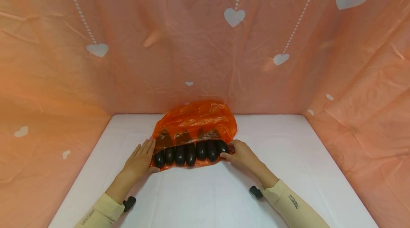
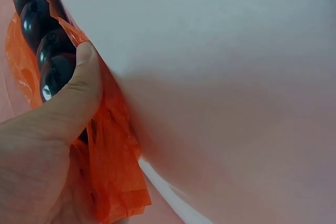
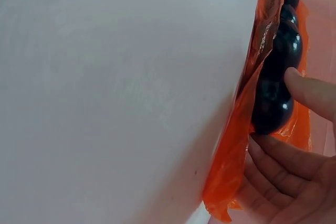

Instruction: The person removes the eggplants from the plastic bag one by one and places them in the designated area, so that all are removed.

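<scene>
A row of several dark, glossy eggplants (image 1: pixel 180 155) lies side by side on an orange plastic bag (image 1: pixel 205 112), their far ends under its thin film. My left hand (image 1: pixel 140 160) rests at the row's left end, fingers straight along the bag's side. In the left wrist view its thumb lies over the bag's edge beside the nearest eggplant (image 2: pixel 56 74); its other fingers are mostly hidden there. At the right end, my right hand (image 1: pixel 242 154) holds the outermost eggplant (image 3: pixel 273 106), thumb on one side and bent fingers against the other.
The white tabletop (image 1: pixel 192 199) reaches toward me in front of the bag. An orange-pink curtain (image 1: pixel 198 60) with white hearts hangs behind and on both sides. Dark wrist devices (image 1: pixel 129 203) sit under both forearms.
</scene>
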A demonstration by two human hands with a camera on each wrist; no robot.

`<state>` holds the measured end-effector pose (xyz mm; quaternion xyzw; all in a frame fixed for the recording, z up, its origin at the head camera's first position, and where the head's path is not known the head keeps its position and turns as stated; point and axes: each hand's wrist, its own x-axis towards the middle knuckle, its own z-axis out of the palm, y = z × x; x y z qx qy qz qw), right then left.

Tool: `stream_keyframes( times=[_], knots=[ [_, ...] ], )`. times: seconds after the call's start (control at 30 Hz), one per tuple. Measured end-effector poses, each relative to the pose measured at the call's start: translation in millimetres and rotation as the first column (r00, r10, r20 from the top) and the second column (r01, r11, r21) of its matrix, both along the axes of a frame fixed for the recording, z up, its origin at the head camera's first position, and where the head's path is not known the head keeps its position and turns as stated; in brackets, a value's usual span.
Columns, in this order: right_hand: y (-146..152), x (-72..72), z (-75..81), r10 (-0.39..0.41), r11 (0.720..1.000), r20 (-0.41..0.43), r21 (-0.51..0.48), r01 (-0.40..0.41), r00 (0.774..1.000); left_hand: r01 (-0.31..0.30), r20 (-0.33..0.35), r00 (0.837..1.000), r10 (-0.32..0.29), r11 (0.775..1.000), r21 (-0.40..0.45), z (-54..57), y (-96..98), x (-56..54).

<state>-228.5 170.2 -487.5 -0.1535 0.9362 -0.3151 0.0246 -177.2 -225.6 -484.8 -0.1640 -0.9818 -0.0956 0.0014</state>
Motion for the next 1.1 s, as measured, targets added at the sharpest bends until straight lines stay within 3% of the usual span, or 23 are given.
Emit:
stream_keyframes(
  times=[0.5,1.1],
  knots=[
    [4,4.6,2.5,-0.012,0.998,0.038,-0.066,0.014,0.999,0.000,-0.005,1.000,0.000,1.000,0.015,-2.5,-0.9,-1.0],
    [15,23.5,9.7,-0.040,0.994,0.063,-0.097,0.046,0.997,-0.003,0.005,1.000,0.003,1.000,0.013,-3.7,-1.3,-1.8]
  ],
)
